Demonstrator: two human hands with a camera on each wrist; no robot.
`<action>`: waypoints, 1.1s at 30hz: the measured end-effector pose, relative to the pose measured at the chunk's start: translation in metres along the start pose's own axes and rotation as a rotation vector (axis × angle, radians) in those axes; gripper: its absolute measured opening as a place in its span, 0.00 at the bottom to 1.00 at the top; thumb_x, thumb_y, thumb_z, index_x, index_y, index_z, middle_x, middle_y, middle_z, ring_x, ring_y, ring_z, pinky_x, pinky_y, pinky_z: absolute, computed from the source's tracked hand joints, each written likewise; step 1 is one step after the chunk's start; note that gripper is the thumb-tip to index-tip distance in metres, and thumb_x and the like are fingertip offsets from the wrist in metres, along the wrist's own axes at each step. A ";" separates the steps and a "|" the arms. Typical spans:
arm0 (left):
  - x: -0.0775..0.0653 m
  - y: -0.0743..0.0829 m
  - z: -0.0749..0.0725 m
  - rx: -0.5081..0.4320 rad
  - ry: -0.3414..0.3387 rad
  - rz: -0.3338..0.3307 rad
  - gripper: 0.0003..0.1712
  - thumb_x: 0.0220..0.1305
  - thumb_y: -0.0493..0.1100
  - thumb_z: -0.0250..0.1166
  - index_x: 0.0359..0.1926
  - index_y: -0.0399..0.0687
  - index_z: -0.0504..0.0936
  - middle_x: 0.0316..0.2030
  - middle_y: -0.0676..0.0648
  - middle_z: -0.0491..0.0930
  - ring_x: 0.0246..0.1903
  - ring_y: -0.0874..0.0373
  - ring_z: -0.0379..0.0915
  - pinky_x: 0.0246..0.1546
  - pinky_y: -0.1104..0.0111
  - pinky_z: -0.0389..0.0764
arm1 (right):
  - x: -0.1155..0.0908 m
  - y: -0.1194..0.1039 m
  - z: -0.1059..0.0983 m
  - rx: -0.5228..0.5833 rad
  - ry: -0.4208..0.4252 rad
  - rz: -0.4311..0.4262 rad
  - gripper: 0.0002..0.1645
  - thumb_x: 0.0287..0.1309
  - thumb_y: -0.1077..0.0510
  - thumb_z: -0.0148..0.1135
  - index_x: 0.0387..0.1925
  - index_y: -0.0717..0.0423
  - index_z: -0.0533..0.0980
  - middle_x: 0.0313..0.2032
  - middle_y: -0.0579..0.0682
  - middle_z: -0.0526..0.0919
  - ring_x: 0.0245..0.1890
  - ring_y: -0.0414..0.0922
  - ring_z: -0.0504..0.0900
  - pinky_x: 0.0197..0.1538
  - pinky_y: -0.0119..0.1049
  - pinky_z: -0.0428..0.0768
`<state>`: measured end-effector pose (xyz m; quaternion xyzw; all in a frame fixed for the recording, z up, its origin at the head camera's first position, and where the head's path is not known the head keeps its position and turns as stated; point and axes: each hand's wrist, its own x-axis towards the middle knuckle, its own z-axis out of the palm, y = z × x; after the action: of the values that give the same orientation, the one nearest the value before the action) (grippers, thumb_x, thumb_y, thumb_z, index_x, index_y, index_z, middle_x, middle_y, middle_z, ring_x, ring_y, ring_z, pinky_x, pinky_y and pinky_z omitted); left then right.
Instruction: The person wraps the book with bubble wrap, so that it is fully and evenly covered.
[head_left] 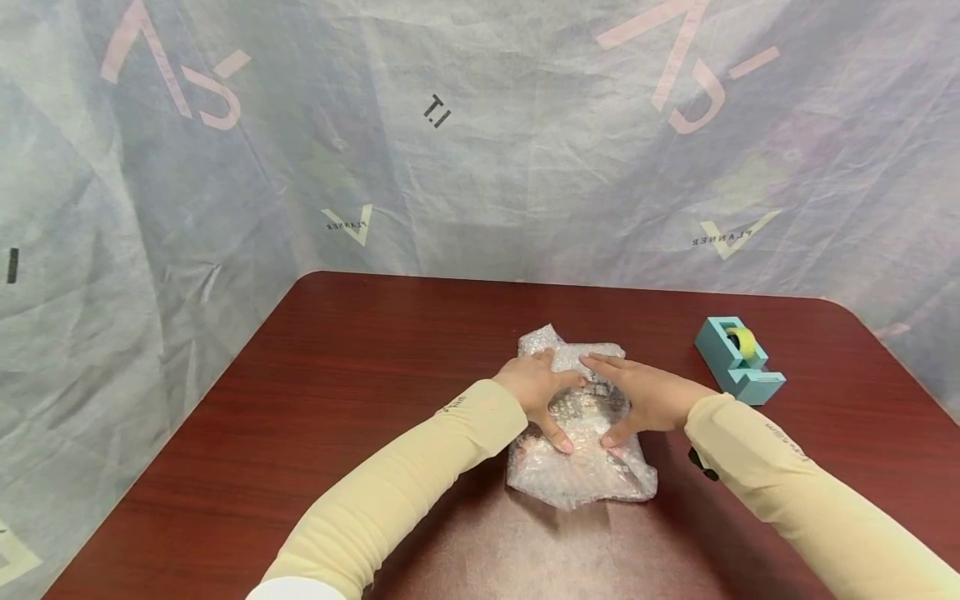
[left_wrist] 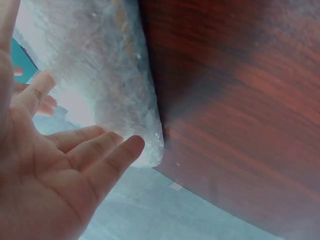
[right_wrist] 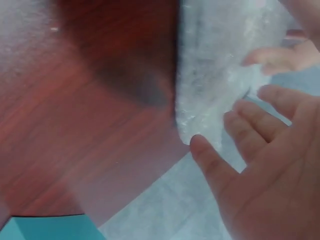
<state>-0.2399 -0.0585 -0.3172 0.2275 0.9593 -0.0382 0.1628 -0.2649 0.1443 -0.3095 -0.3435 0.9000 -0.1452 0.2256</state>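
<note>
A package in clear bubble wrap (head_left: pixel 581 479) lies on the dark red table, its plastic shiny and crumpled, with a loose flap at its far left corner. My left hand (head_left: pixel 536 387) rests on the package's left side, fingers spread and thumb pointing toward its middle. Opposite it, my right hand (head_left: pixel 648 396) is at the right side with fingers extended and thumb on the wrap. In the left wrist view the straight fingers (left_wrist: pixel 117 160) lie along the wrapped edge. The right wrist view shows the fingertips (right_wrist: pixel 200 145) at the package's corner. What the wrap encloses is blurred.
A light blue tape dispenser (head_left: pixel 738 367) with a yellow roll of tape (head_left: pixel 742 342) stands right of the package, beyond my right hand. The wooden table (head_left: pixel 360 400) ends at a grey printed cloth (head_left: pixel 487 167) hanging behind it and at the left.
</note>
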 end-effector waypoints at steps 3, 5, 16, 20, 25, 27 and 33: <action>0.001 0.001 0.000 -0.028 -0.014 0.005 0.61 0.45 0.74 0.74 0.79 0.75 0.56 0.77 0.33 0.52 0.73 0.39 0.57 0.67 0.54 0.69 | -0.002 0.003 0.003 0.018 0.014 0.002 0.71 0.44 0.42 0.82 0.80 0.56 0.50 0.76 0.70 0.54 0.73 0.71 0.55 0.64 0.69 0.66; 0.002 0.002 0.000 -0.051 -0.039 0.008 0.61 0.46 0.72 0.74 0.79 0.78 0.54 0.78 0.33 0.48 0.74 0.39 0.54 0.68 0.54 0.68 | -0.003 0.005 0.004 0.027 0.023 -0.011 0.71 0.44 0.41 0.82 0.80 0.56 0.51 0.75 0.70 0.55 0.73 0.71 0.55 0.63 0.69 0.66; 0.002 0.007 -0.001 -0.030 -0.099 0.024 0.55 0.51 0.73 0.70 0.78 0.82 0.55 0.79 0.37 0.45 0.78 0.42 0.39 0.73 0.51 0.59 | -0.011 0.000 0.009 -0.007 0.016 -0.006 0.64 0.51 0.44 0.80 0.80 0.53 0.53 0.77 0.64 0.52 0.73 0.69 0.55 0.62 0.66 0.70; 0.000 0.006 -0.001 -0.056 -0.095 0.030 0.54 0.51 0.72 0.71 0.78 0.81 0.56 0.79 0.34 0.43 0.78 0.41 0.40 0.73 0.50 0.58 | -0.017 -0.002 0.011 0.000 0.023 -0.017 0.59 0.56 0.45 0.76 0.80 0.53 0.54 0.77 0.62 0.54 0.73 0.68 0.57 0.62 0.67 0.69; 0.000 0.004 -0.001 -0.075 -0.102 0.027 0.54 0.51 0.71 0.71 0.77 0.81 0.57 0.79 0.35 0.43 0.78 0.41 0.39 0.73 0.49 0.57 | -0.025 0.002 0.006 -0.038 0.095 -0.109 0.48 0.63 0.48 0.71 0.77 0.58 0.60 0.74 0.65 0.60 0.71 0.68 0.62 0.63 0.65 0.69; 0.000 0.004 -0.001 -0.084 -0.106 0.023 0.54 0.51 0.70 0.71 0.77 0.81 0.57 0.79 0.35 0.43 0.78 0.41 0.38 0.73 0.49 0.57 | -0.029 0.006 0.002 -0.058 0.146 -0.133 0.42 0.66 0.50 0.68 0.75 0.59 0.64 0.72 0.66 0.64 0.69 0.68 0.65 0.62 0.65 0.71; 0.001 0.004 -0.001 -0.099 -0.103 0.016 0.54 0.51 0.70 0.72 0.77 0.83 0.56 0.79 0.34 0.41 0.79 0.43 0.37 0.74 0.52 0.56 | -0.045 0.028 -0.015 -0.049 0.325 -0.093 0.29 0.71 0.56 0.62 0.69 0.61 0.72 0.65 0.65 0.75 0.63 0.64 0.75 0.58 0.62 0.75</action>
<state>-0.2393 -0.0548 -0.3168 0.2247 0.9485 -0.0009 0.2232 -0.2584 0.1964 -0.2944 -0.3620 0.9111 -0.1872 0.0616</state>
